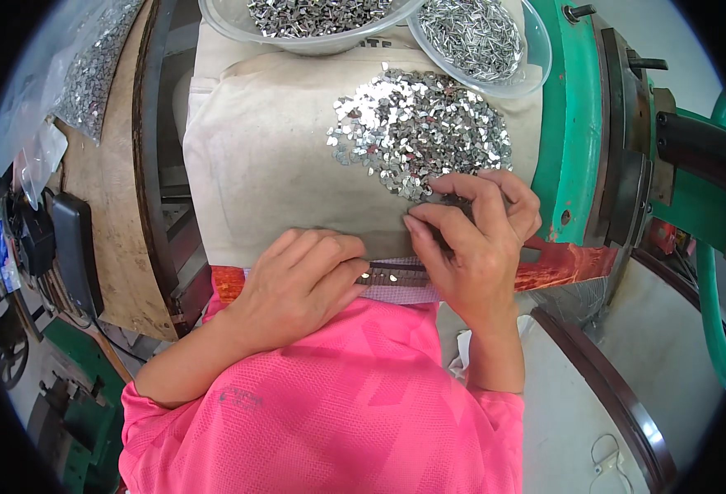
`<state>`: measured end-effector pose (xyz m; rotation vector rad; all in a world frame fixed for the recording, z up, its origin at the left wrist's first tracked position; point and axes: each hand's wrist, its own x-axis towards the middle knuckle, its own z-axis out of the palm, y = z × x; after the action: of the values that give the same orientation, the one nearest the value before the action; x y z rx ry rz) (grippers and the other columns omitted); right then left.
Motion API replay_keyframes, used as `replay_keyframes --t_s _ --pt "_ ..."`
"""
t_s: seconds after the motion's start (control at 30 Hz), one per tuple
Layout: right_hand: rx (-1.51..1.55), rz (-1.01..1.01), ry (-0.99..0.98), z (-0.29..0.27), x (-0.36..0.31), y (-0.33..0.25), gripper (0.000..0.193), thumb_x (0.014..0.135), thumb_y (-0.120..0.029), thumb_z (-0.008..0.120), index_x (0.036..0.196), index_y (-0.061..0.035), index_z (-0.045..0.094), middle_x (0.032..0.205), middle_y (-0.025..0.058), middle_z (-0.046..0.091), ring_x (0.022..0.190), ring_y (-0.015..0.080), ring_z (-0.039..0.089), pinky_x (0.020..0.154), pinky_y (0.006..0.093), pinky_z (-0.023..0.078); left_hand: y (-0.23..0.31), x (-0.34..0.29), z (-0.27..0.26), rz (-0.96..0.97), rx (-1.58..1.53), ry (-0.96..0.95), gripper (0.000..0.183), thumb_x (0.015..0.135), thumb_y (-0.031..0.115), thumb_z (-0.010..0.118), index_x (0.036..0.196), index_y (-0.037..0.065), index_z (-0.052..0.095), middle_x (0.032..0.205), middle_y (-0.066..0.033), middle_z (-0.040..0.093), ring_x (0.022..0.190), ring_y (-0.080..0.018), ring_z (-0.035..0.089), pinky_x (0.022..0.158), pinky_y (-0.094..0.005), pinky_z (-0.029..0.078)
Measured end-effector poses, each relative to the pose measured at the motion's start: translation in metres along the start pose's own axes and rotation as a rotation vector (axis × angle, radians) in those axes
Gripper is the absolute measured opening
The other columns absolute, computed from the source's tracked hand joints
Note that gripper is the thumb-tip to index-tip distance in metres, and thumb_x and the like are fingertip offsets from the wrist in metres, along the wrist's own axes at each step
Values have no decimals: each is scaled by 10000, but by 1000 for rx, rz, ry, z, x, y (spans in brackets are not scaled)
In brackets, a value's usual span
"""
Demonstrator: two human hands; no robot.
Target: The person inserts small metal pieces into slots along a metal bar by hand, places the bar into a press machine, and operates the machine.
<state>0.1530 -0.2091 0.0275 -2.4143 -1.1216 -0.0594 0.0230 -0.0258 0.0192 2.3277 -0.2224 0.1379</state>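
A heap of small flat silvery metal pieces (429, 123) lies spread on a beige cloth (272, 148). My right hand (478, 239) is at the heap's near edge, with one fingertip touching loose pieces. Its thumb and another fingertip come together in a pinch; whatever is between them is too small to make out. Lower left, my left hand (305, 276) has its fingers bent round the left end of a dark narrow strip (416, 278). Two or so shiny bits sit on that strip, close to the left fingertips. My left palm hides the strip's far end.
Beyond the heap stand a clear bowl (322, 43) of dark metal parts and a clear bowl (536, 70) of slim silvery pins. Green machinery (573, 140) with protruding bolts borders the right. A wooden board (107, 214) on the left carries a plastic bag (91, 78) of metal pieces.
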Motion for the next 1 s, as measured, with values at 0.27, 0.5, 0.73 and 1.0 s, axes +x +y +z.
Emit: replay_keyframes --t_s 0.27,0.5,0.73,1.0 --pt "-85 1 58 -1 -10 -3 176 699 -171 807 851 -178 717 1092 -40 655 1139 258 499 963 406 305 1 2 -7 -46 -33 19 338 683 149 829 970 62 674 1021 -75 631 904 -265 628 748 -376 480" --pt "81 -48 18 -16 -36 -10 199 661 -153 821 835 -180 728 1018 -40 664 1101 253 489 957 364 343 4 9 6 24 -29 29 280 709 152 808 944 81 673 958 -41 623 888 -254 610 734 -375 463" --pt "110 11 13 -9 -51 -8 251 664 -162 842 902 -201 771 1028 -40 657 1107 256 470 953 361 353 7 19 10 54 15 13 124 769 151 675 873 86 654 917 -14 599 870 -198 577 738 -332 446" --pt "-81 -37 68 -4 -18 5 208 703 -144 821 885 -196 735 1109 -24 641 1143 270 464 967 377 334 9 17 11 49 36 18 160 747 147 741 864 82 653 922 -28 608 863 -226 585 727 -351 449"
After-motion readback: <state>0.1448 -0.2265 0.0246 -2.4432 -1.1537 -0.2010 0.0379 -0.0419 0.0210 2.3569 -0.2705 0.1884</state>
